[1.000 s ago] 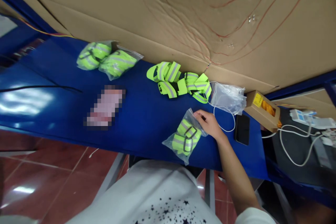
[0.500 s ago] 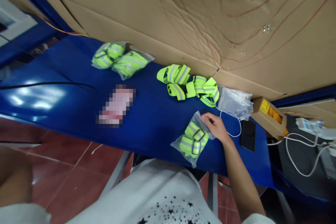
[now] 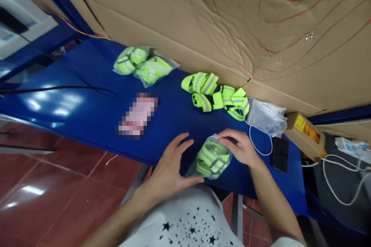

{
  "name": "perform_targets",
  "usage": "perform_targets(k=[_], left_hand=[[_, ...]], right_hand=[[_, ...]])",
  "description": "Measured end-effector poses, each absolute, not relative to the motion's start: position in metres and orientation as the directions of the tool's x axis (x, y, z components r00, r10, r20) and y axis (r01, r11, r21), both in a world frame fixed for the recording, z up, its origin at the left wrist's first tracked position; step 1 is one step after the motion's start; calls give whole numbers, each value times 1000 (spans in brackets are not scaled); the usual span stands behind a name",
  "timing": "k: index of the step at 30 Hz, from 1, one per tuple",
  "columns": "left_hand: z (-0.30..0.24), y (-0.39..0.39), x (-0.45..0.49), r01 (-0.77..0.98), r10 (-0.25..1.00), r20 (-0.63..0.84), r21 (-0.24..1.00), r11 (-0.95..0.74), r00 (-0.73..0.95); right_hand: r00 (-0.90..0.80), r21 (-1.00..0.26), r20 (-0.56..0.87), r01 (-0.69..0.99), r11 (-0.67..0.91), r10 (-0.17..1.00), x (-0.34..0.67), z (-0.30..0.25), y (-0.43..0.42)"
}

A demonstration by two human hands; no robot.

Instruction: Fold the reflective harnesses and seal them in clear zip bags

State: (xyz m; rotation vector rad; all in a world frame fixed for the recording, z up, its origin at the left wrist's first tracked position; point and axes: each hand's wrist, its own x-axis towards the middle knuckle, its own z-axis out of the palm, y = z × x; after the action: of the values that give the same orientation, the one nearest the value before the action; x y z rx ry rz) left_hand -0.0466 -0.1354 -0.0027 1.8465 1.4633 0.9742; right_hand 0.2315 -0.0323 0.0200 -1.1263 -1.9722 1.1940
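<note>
A clear zip bag (image 3: 189,170) holds a folded neon-yellow reflective strap (image 3: 213,158) with grey stripes and black buckles. My right hand (image 3: 239,144) pinches the bag's top edge between thumb and fingers. To the left of the bag is my left hand (image 3: 174,166), its thumb and fingers spread wide around that side; the thumb lies near the bag's lower edge, and whether it touches I cannot tell. Behind the bag, loose reflective straps (image 3: 203,85) lie in two heaps against the cardboard wall.
Two filled strap bags (image 3: 152,71) lie at the back left. A blurred-out pinkish rectangle (image 3: 137,115) is on the blue table (image 3: 95,123). Flat clear bags (image 3: 266,117), a black phone (image 3: 280,154), a cardboard box (image 3: 305,135) and white cables (image 3: 339,200) are at right.
My left hand has come in from the far left to beside the bag. The bag in my right hand has tilted more upright. The whole view has shifted slightly.
</note>
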Motion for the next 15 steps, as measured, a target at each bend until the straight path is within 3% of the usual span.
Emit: perform_targets(k=[3,6,10,13,15], left_hand=[[-10,-137,-31,522,967,113,824,-220,230],[-9,-121,-33,532,969,120,818,-220,217],[7,-66,-70,650,950,312,715,-258,34],[33,-14,-104,792,864,487,574,-206,-128],[53,15,-123,869,841,523,470,-153,-135]], right_hand=[[-479,-860,192,338,382,857,211,34,-38],[-332,-843,269,373,388,904,218,31,-39],[-105,-836,283,460,299,953,255,3,-35],[-83,-802,244,543,249,966,277,-17,-35],[-126,-782,221,570,252,967,280,-25,-37]])
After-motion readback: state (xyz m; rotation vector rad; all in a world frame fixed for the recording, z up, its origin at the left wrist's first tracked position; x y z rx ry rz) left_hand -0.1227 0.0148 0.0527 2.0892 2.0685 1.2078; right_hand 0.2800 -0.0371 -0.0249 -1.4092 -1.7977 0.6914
